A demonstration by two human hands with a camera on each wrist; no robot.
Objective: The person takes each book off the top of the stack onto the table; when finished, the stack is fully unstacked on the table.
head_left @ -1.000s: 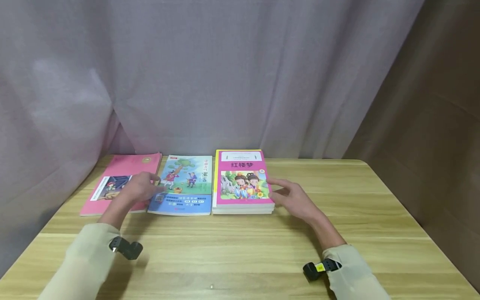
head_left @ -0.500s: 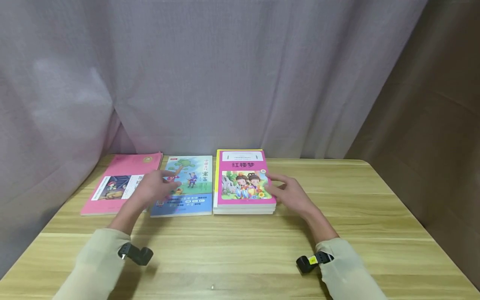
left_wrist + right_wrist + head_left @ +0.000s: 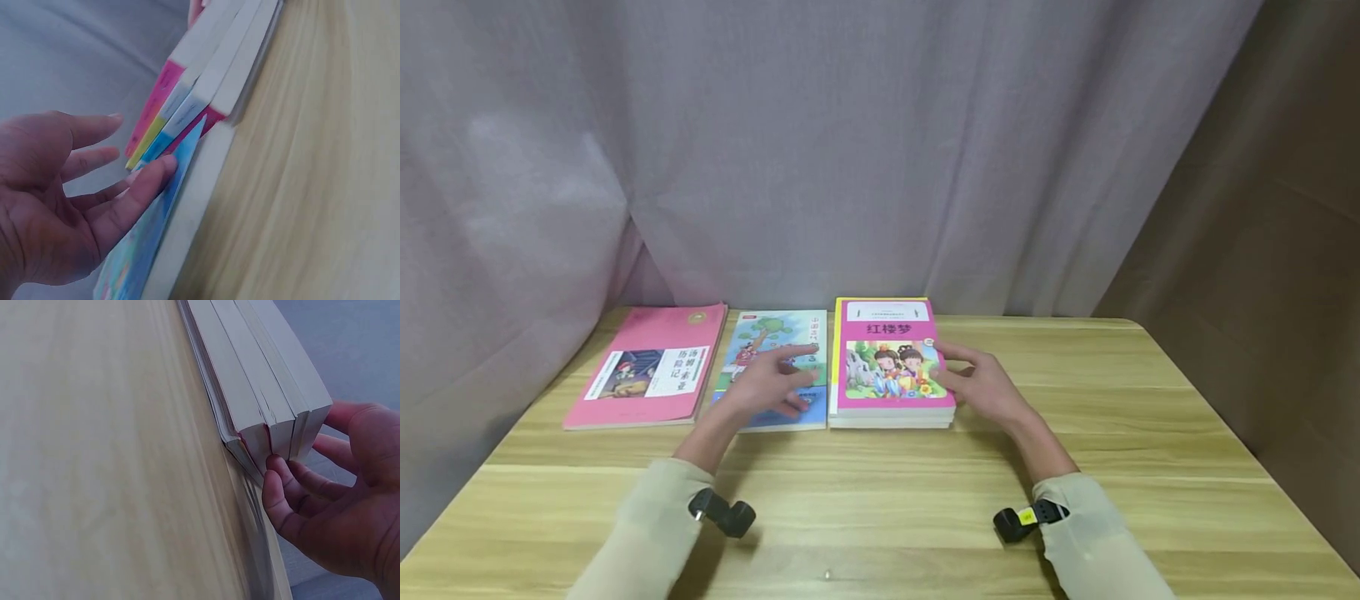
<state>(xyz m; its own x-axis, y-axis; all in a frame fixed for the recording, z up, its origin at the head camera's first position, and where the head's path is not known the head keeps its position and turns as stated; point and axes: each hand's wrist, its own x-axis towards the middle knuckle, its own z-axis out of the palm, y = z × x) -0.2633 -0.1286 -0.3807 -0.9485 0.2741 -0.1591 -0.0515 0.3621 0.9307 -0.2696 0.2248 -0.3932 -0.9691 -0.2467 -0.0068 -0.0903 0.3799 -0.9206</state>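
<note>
A stack of several books [image 3: 891, 367], topped by a pink cover with two cartoon figures, lies on the wooden table. My right hand [image 3: 988, 387] is at its right side, and in the right wrist view the fingertips [image 3: 275, 464] touch the page edges. Just left of the stack is a blue picture book [image 3: 775, 323]. My left hand [image 3: 767, 385] is spread over that book, its fingers pointing at the stack. The left wrist view shows a lower fingertip [image 3: 167, 164] at the blue book's cover, below the stack's coloured spines [image 3: 153, 122].
A pink book [image 3: 647, 329] lies at the far left of the table [image 3: 880, 508]. Behind the books hangs a grey curtain [image 3: 790, 150], and a brown one [image 3: 1262, 250] is on the right. Both wrists carry black cameras [image 3: 722, 512].
My left hand has moved right, from between the pink and blue books to over the blue book beside the stack. The right hand has stayed at the stack's right side, shifting slightly.
</note>
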